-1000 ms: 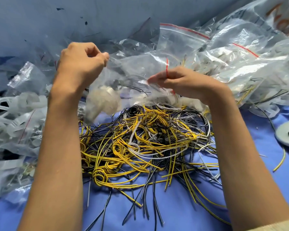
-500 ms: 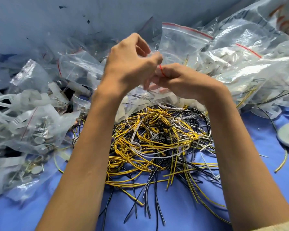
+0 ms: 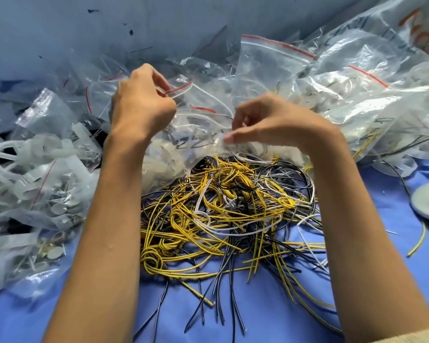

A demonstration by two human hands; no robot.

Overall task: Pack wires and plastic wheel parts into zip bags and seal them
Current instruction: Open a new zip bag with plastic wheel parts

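zip bag point(image 3: 201, 125) just behind wire pile point(image 3: 223, 209), above it, contents blurry | L hand point(image 3: 141, 105) pinches red zip strip; R hand point(image 3: 275, 122) pinches film edge | handling est: light, floppy, slick film, so grip stiffer zip strip | pile: springy, snag-prone

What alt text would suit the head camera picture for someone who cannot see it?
A person's left hand and right hand pinch a clear zip bag above a tangled pile of yellow, black and white wires on a blue cloth. More clear bags, some with red-striped tops, are heaped behind and to both sides.
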